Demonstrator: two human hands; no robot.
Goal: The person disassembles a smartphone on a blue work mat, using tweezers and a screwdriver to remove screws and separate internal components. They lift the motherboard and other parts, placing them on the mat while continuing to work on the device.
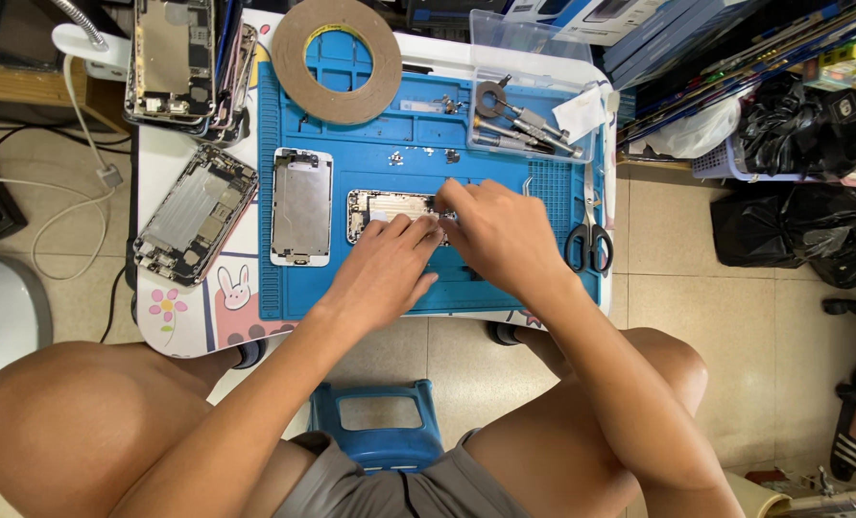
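Observation:
An opened phone housing [378, 208] lies on the blue work mat [505, 153], its inner side up. My left hand [387, 265] rests on its near edge, fingers pressing down on the housing. My right hand [498, 230] covers the housing's right end, fingers curled together over it; whether a small tool or part is pinched there is hidden. A detached white-framed screen panel [301, 205] lies just left of the housing.
A roll of brown tape [337, 59] sits at the mat's far side. A clear tray [529, 105] holds tools. Scissors [589, 240] lie at the right. Other phone housings [196, 213] and a stack [174, 62] are at the left. A blue stool [380, 417] stands between my knees.

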